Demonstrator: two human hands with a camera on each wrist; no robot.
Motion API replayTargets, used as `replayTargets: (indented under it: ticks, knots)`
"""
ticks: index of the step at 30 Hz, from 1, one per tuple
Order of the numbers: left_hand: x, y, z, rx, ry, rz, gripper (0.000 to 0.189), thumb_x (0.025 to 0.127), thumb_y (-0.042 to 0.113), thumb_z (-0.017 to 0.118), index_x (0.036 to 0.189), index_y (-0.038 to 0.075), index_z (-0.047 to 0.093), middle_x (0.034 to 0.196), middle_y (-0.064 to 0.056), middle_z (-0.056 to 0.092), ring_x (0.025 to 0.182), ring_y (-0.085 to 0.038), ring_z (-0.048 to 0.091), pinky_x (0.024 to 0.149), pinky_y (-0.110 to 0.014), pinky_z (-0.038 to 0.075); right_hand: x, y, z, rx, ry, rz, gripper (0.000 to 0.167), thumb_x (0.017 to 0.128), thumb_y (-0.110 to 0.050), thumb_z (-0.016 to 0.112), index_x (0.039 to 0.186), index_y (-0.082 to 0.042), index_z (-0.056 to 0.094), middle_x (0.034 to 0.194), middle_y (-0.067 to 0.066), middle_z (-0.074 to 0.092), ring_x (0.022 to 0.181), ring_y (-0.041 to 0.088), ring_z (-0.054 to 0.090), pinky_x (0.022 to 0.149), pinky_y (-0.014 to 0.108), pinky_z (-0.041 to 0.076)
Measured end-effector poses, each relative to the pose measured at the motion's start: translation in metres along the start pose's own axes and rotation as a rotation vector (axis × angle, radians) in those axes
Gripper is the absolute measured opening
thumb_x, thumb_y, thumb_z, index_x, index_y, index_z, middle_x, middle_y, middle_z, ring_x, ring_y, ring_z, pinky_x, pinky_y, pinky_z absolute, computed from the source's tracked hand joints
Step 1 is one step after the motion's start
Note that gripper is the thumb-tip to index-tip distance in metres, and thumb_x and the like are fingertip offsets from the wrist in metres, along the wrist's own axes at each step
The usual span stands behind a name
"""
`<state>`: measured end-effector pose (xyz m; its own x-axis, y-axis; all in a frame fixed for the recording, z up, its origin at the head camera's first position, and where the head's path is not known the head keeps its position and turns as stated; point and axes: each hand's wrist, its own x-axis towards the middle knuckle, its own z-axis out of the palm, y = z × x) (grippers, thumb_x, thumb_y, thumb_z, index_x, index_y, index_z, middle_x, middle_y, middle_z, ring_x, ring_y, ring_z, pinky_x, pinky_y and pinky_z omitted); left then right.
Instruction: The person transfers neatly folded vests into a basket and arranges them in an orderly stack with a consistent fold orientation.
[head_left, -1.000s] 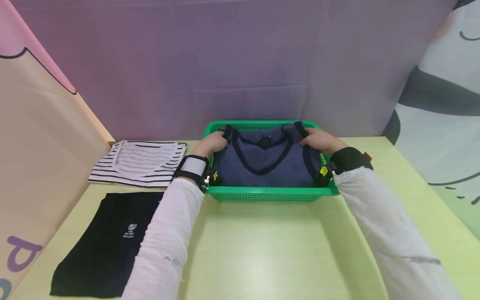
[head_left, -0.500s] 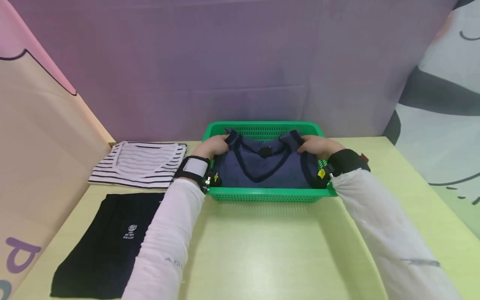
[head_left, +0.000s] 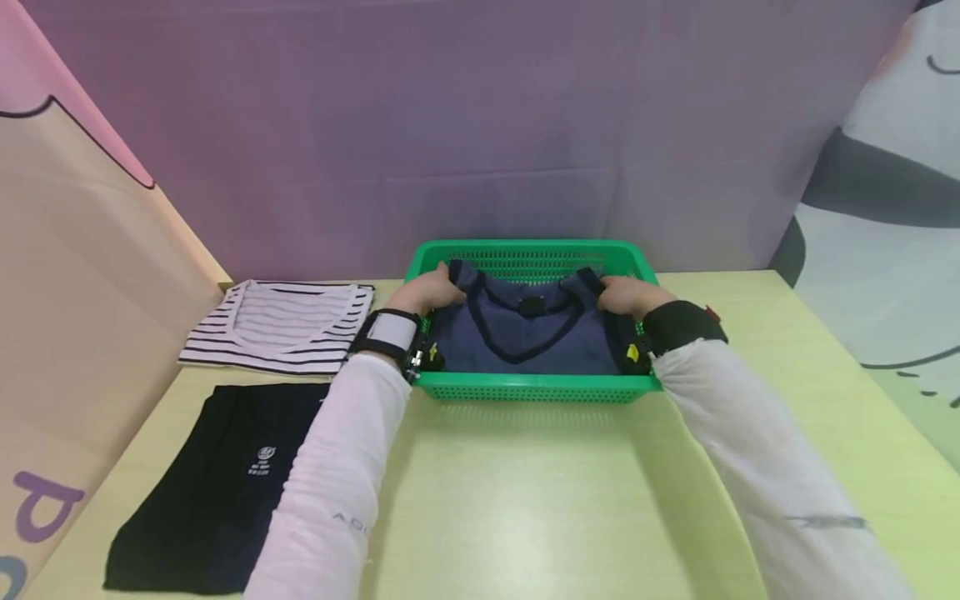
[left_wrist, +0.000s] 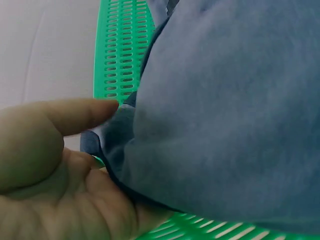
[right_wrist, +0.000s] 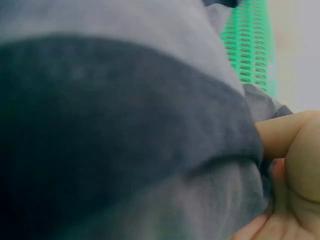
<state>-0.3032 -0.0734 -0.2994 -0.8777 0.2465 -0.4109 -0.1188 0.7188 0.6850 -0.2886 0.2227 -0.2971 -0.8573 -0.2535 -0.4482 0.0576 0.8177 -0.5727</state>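
A folded navy shirt [head_left: 517, 346] with dark neck trim lies inside the green basket [head_left: 536, 386], its two upper corners standing raised. My left hand [head_left: 427, 292] holds the left corner; the left wrist view has the thumb [left_wrist: 92, 114] over the cloth's edge and the other fingers beneath. At the opposite corner my right hand [head_left: 632, 296] grips the cloth, thumb [right_wrist: 282, 131] pressed against a fold, the other fingers partly hidden by fabric. Both wrists reach over the basket's side rims.
A folded striped shirt [head_left: 202, 346] lies on the table [head_left: 517, 500] left of the basket. In front of it is a folded black garment [head_left: 202, 483] with a small white print, partly covered by my left sleeve [head_left: 330, 492]. A purple curtain [head_left: 487, 125] hangs behind.
The navy shirt's upper edge has sunk lower into the basket, baring more of the back wall. Both hands have dropped slightly with it, and the right wrist has shifted a little leftward.
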Motion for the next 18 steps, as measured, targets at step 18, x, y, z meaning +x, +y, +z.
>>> replayTargets:
  ticks: [18]
  knots:
    - [-0.0048, 0.0012, 0.0054, 0.127, -0.135, 0.029, 0.106, 0.091, 0.029, 0.063, 0.146, 0.017, -0.026, 0.159, -0.008, -0.008, 0.146, -0.024, 0.008, 0.116, -0.039, 0.022, -0.0016, -0.0045, 0.0077, -0.376, 0.399, -0.011, 0.035, 0.094, -0.02, 0.047, 0.105, 0.013, 0.056, 0.112, 0.035, 0.057, 0.102, 0.046, 0.057, 0.087, 0.052, 0.046]
